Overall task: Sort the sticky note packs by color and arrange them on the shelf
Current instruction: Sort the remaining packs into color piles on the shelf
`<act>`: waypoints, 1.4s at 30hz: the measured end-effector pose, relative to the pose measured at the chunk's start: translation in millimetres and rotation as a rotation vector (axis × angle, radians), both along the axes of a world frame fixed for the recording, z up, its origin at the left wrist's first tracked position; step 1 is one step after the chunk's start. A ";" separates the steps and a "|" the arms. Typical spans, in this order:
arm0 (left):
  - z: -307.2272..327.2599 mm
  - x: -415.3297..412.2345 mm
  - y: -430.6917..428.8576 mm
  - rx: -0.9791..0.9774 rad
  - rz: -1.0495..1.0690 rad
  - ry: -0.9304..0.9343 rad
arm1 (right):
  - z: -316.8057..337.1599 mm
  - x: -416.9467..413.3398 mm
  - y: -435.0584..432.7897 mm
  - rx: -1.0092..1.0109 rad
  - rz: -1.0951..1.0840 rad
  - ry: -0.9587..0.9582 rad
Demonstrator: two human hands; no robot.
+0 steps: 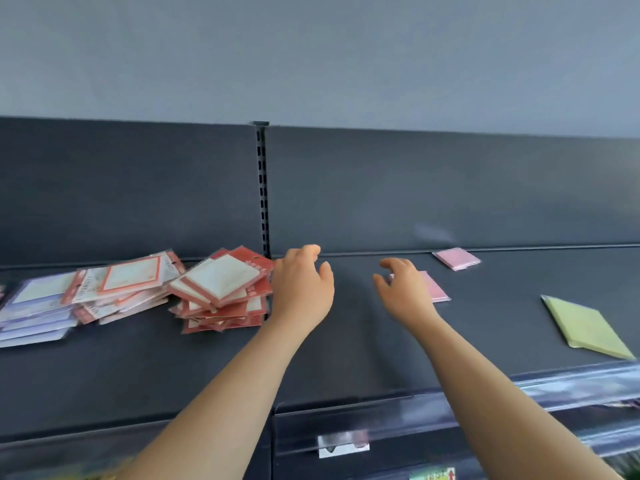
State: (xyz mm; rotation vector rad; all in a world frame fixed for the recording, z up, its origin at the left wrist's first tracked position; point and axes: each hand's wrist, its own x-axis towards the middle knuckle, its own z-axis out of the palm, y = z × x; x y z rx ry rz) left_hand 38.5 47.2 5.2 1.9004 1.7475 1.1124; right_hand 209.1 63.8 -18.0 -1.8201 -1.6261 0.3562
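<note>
A heap of red-packaged sticky note packs (221, 292) lies on the dark shelf (138, 368) left of the centre post. Further left, red-and-white packs (128, 282) overlap pale purple ones (34, 306). My left hand (301, 285) hovers just right of the red heap, fingers loosely curved, holding nothing. My right hand (405, 289) reaches over the shelf with relaxed fingers, in front of a pink pack (436, 289) that it partly hides. A second pink pack (457, 258) lies by the back panel. A yellow-green pack (585, 327) lies at the right.
A slotted upright post (262, 188) divides the dark back panel. Clear plastic label strips (450, 407) run along the shelf's front edge, with a small white price tag (343, 445) below. A grey wall rises above the shelving.
</note>
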 end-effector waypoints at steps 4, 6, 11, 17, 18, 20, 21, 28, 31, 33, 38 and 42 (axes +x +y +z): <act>-14.6 57.6 9.8 -0.175 -0.110 0.054 | -11.4 65.5 0.6 -0.030 -0.084 -0.047; -19.7 84.4 18.6 -0.263 -0.135 0.148 | -19.3 94.0 3.4 -0.069 -0.116 -0.066; -30.4 134.9 42.8 -0.378 -0.125 0.322 | -25.8 146.9 17.9 -0.112 -0.121 -0.112; -35.6 153.9 65.7 -0.419 -0.143 0.395 | -28.0 183.5 62.2 -0.155 -0.136 -0.067; -35.9 153.5 68.8 -0.429 -0.143 0.368 | -29.0 186.6 69.2 -0.153 -0.146 -0.051; -36.9 152.0 71.2 -0.436 -0.132 0.308 | -29.8 189.9 80.3 -0.163 -0.159 -0.045; -37.2 152.0 70.7 -0.426 -0.121 0.270 | -30.0 190.8 84.3 -0.164 -0.162 -0.060; -43.7 149.4 69.0 -0.387 -0.067 -0.027 | -22.5 191.3 86.8 -0.207 -0.154 0.012; -45.2 147.8 70.2 -0.360 -0.073 -0.072 | -12.6 192.3 73.2 -0.242 -0.105 0.104; -44.8 148.0 69.3 -0.360 -0.073 -0.061 | -7.5 195.0 58.5 -0.250 -0.070 0.121; -34.0 157.1 64.2 -0.331 -0.068 -0.122 | 3.7 219.2 25.9 -0.231 -0.086 0.230; -20.9 198.3 48.4 -0.313 -0.125 -0.210 | 16.0 255.2 0.9 -0.080 -0.145 0.361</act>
